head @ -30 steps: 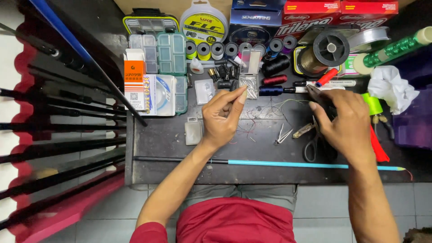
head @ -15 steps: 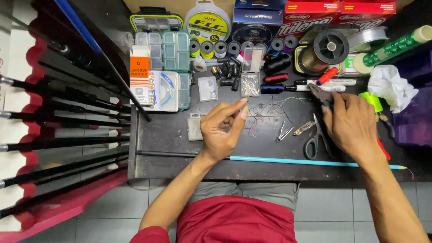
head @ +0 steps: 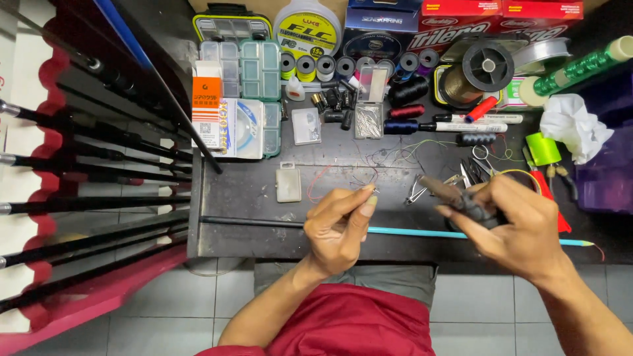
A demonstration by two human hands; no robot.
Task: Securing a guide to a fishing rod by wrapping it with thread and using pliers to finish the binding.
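Observation:
My left hand (head: 339,221) pinches a tiny metal piece with thin thread ends between thumb and forefinger, above the dark tabletop (head: 244,198). My right hand (head: 517,224) grips a dark tool (head: 455,198), its brownish tip pointing left toward my left hand. A thin rod with a black and turquoise shaft (head: 409,231) lies across the table's near edge, under both hands. Nail clippers (head: 417,190) and small scissors (head: 478,168) lie between and behind the hands.
Clear tackle boxes (head: 247,72), thread spools (head: 326,66), line reels (head: 488,66), marker pens (head: 475,125) and a small white box (head: 288,183) crowd the table's far half. Dark fishing rods (head: 86,178) lean in a red rack at left. Crumpled white tissue (head: 573,125) sits at right.
Both hands have drawn nearer to me and closer together. The left hand dropped from near the clear boxes to the rod; the right hand now holds the tool lower, tip leftward.

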